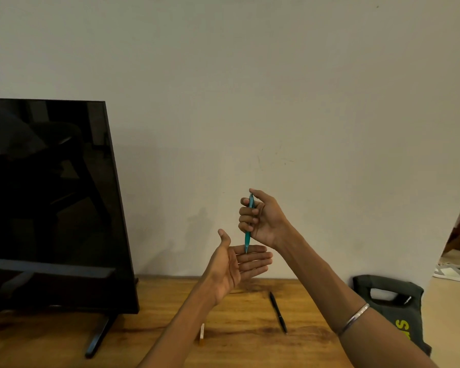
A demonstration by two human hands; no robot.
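My right hand point(260, 217) is raised above the wooden table point(237, 341) and grips a teal pen point(248, 237) upright in its curled fingers, thumb at the top end. The pen's tip points down and touches the fingers of my left hand point(237, 266). That left hand is held flat, palm up, fingers straight and thumb raised. A black pen point(278, 312) lies on the table below my right forearm.
A dark flat screen point(48, 203) on thin black feet stands at the left of the table. A small light-coloured object point(202, 331) lies on the wood beside my left forearm. A dark bag with a handle point(391, 301) stands off the table's right edge. A plain wall is behind.
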